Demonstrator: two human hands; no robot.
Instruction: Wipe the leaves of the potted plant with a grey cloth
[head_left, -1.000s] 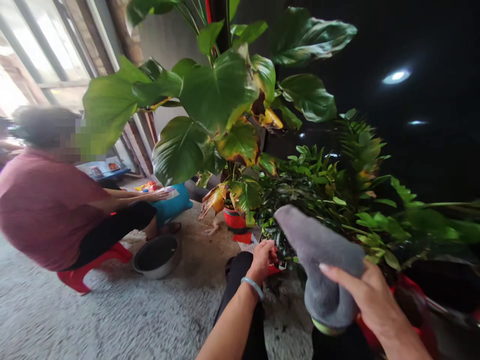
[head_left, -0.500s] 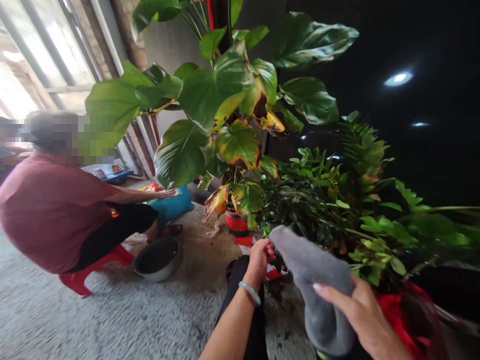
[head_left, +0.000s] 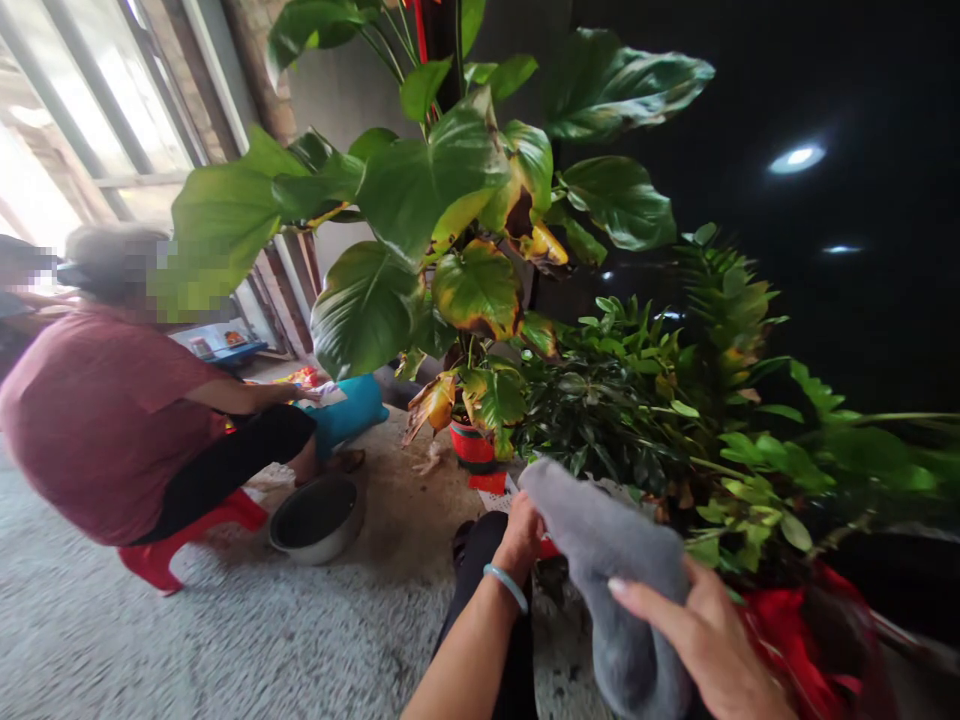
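Observation:
A grey plush piece (head_left: 615, 530), soft and fuzzy with a bent, sock-like shape, is held in front of me at lower right. My right hand (head_left: 712, 630) grips its wider lower part, thumb pressed on the near side and the other fingers mostly hidden behind. At the narrow upper end my left hand (head_left: 520, 535) is closed, with its fingertips partly hidden by the plush. A pale bracelet (head_left: 507, 588) circles my left wrist. My dark trouser leg (head_left: 476, 580) lies beneath the left forearm.
A large-leaved plant (head_left: 435, 190) stands ahead in a red pot (head_left: 474, 447), with leafy shrubs (head_left: 637, 380) to the right. At left a person (head_left: 112, 410) sits on a red stool (head_left: 161, 550) near a grey basin (head_left: 315, 545) and a blue bag (head_left: 352, 410). Red plastic (head_left: 787, 630) lies lower right.
The grey plush piece and my right hand have shifted slightly left and down. My left hand has turned and moved partly behind its tip. The seated person's arm has drawn back.

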